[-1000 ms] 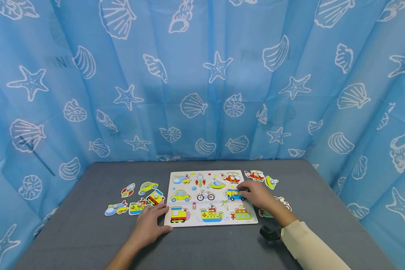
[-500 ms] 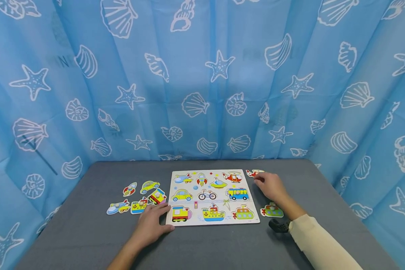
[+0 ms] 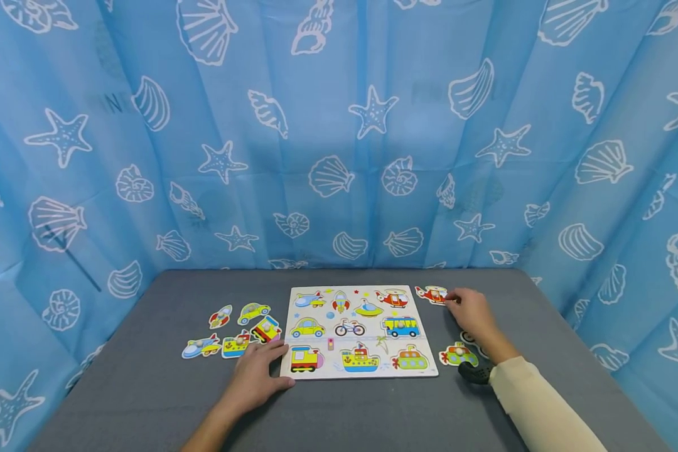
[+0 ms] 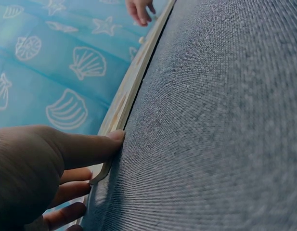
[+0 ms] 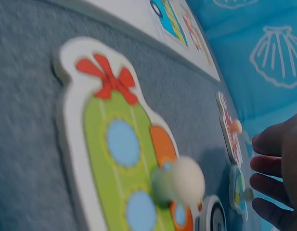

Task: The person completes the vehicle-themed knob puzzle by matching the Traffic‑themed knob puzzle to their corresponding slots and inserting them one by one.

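A wooden puzzle board (image 3: 367, 342) printed with vehicles lies mid-table, its bus piece (image 3: 409, 328) in place. At the near left corner, my left hand (image 3: 255, 376) touches the board with extended fingers along the left side and its thumb (image 4: 97, 147) on the front edge. Beyond the board's right side my right hand (image 3: 474, 314) hovers, fingers loosely bent and holding nothing. Its fingertips are close to the flying saucer piece (image 5: 238, 192), which the hand hides in the head view. Just left of them is the helicopter piece (image 3: 431, 294).
Left of the board lie several knobbed pieces: rocket (image 3: 220, 317), yellow car (image 3: 253, 311), plane (image 3: 194, 348), ship (image 3: 233, 346) and train (image 3: 264, 329). A submarine piece (image 3: 451, 356) lies right, near a partly hidden bicycle piece (image 3: 466, 338). A blue shell-print curtain (image 3: 339, 125) stands behind the table.
My right hand has left the bus piece on the board and moved right, past the helicopter piece to the flying saucer piece. The left hand stays at the board's corner.
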A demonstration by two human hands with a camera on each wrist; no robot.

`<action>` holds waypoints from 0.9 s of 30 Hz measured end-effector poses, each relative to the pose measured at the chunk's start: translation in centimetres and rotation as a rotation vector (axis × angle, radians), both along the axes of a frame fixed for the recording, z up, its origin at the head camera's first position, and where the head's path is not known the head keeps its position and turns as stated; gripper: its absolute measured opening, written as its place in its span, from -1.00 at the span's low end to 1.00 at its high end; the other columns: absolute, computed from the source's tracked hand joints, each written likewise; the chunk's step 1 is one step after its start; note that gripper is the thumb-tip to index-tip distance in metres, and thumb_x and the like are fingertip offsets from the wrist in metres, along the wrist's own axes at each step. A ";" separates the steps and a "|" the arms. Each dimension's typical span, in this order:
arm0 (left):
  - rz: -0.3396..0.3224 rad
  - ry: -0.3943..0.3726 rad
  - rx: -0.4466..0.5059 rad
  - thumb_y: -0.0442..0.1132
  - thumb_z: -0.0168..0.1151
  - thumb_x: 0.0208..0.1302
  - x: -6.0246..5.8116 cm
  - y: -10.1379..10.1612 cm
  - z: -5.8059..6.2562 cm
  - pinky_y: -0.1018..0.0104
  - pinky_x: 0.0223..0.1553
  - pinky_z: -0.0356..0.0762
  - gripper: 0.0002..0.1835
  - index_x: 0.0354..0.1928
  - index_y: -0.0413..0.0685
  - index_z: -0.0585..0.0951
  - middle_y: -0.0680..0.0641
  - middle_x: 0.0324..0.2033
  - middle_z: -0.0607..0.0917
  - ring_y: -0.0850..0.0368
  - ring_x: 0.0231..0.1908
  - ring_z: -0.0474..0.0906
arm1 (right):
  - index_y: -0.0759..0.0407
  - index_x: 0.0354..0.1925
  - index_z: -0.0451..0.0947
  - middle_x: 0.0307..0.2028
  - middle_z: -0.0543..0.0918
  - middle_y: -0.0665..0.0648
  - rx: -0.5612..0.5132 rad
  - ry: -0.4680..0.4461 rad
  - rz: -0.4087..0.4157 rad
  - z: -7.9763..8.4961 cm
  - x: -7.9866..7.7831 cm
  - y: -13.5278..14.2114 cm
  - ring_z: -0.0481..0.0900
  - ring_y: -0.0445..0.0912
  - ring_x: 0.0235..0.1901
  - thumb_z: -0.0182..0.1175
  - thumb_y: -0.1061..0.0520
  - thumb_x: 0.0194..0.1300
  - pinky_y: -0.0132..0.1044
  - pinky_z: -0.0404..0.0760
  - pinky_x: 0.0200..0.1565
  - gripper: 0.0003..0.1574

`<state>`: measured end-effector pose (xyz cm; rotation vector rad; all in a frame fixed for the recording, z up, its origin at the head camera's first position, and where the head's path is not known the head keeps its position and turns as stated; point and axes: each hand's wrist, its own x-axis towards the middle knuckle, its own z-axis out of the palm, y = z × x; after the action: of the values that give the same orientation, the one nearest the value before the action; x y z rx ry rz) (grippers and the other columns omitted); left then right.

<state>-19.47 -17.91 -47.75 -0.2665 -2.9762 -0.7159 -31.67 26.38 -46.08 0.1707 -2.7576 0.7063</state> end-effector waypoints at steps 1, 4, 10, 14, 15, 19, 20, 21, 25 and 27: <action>0.000 -0.002 -0.002 0.00 0.59 -0.14 0.0 0.0 0.0 -0.15 0.06 0.34 -0.29 0.13 -0.05 0.64 -0.05 0.18 0.56 -0.09 0.10 0.37 | 0.33 -0.26 0.66 -0.29 0.67 0.28 0.001 -0.009 -0.012 0.0 0.0 0.2 0.58 0.16 -0.27 0.25 0.28 0.24 0.08 0.50 -0.22 -0.89; 0.002 -0.010 -0.003 0.00 0.59 -0.14 0.0 0.0 0.1 -0.15 0.06 0.34 -0.29 0.14 -0.05 0.64 -0.04 0.18 0.56 -0.10 0.10 0.37 | 0.34 -0.25 0.65 -0.30 0.65 0.29 0.002 -0.043 -0.040 0.0 0.1 0.6 0.56 0.16 -0.28 0.24 0.28 0.25 0.08 0.49 -0.23 -0.87; 0.003 -0.018 -0.013 0.02 0.59 -0.14 -0.1 0.0 0.1 -0.15 0.05 0.35 -0.28 0.15 -0.04 0.63 -0.04 0.19 0.56 -0.09 0.09 0.37 | 0.35 -0.26 0.63 -0.30 0.64 0.28 0.016 -0.083 -0.073 0.0 0.0 1.5 0.55 0.17 -0.26 0.23 0.27 0.24 0.09 0.48 -0.21 -0.86; 0.004 -0.015 -0.013 0.02 0.59 -0.13 -0.1 0.0 0.0 -0.14 0.05 0.34 -0.28 0.15 -0.04 0.63 -0.04 0.18 0.56 -0.08 0.09 0.37 | 0.35 -0.28 0.62 -0.32 0.63 0.27 0.032 -0.108 -0.095 -0.2 0.1 2.1 0.53 0.17 -0.26 0.22 0.26 0.24 0.10 0.46 -0.20 -0.86; 0.003 -0.013 -0.012 0.02 0.59 -0.13 -0.1 0.0 0.0 -0.14 0.06 0.34 -0.28 0.15 -0.04 0.63 -0.04 0.18 0.56 -0.08 0.10 0.37 | 0.36 -0.28 0.62 -0.33 0.62 0.28 0.038 -0.116 -0.102 -0.2 0.1 2.2 0.52 0.18 -0.26 0.22 0.25 0.24 0.11 0.45 -0.19 -0.86; -0.001 -0.005 -0.013 0.02 0.59 -0.14 0.0 0.0 0.0 -0.14 0.05 0.35 -0.29 0.14 -0.05 0.64 -0.04 0.18 0.57 -0.09 0.10 0.38 | 0.35 -0.28 0.64 -0.33 0.62 0.29 0.053 -0.126 -0.136 -0.6 0.1 2.5 0.51 0.20 -0.24 0.22 0.21 0.25 0.13 0.44 -0.18 -0.81; -0.003 -0.004 -0.013 0.02 0.59 -0.14 0.0 0.0 0.0 -0.15 0.05 0.35 -0.29 0.14 -0.05 0.63 -0.04 0.18 0.57 -0.10 0.10 0.38 | 0.35 -0.28 0.65 -0.33 0.62 0.29 0.055 -0.125 -0.144 -0.6 0.1 2.6 0.51 0.21 -0.24 0.22 0.19 0.25 0.13 0.44 -0.19 -0.81; -0.004 -0.002 -0.013 0.02 0.59 -0.14 0.0 0.0 0.0 -0.15 0.04 0.35 -0.29 0.14 -0.05 0.64 -0.05 0.17 0.57 -0.10 0.09 0.38 | 0.34 -0.28 0.65 -0.32 0.62 0.29 0.056 -0.125 -0.154 -0.6 0.1 2.6 0.50 0.21 -0.24 0.23 0.18 0.26 0.13 0.44 -0.20 -0.79; -0.002 0.000 -0.009 0.02 0.58 -0.13 0.0 0.0 0.0 -0.15 0.05 0.34 -0.29 0.14 -0.05 0.63 -0.04 0.18 0.56 -0.10 0.10 0.37 | 0.32 -0.29 0.66 -0.32 0.62 0.28 0.053 -0.129 -0.184 -0.7 0.1 2.5 0.49 0.19 -0.25 0.25 0.13 0.27 0.10 0.42 -0.24 -0.77; -0.001 -0.001 -0.009 0.02 0.58 -0.13 0.0 -0.1 0.0 -0.15 0.05 0.34 -0.29 0.14 -0.05 0.63 -0.04 0.18 0.56 -0.09 0.10 0.37 | 0.31 -0.30 0.65 -0.34 0.62 0.27 0.057 -0.132 -0.193 -0.8 0.1 2.4 0.48 0.18 -0.27 0.25 0.13 0.28 0.08 0.42 -0.26 -0.78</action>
<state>-19.47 -17.98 -47.76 -0.2679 -2.9812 -0.7028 -31.59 28.82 -46.88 -0.1340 -2.8696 0.6079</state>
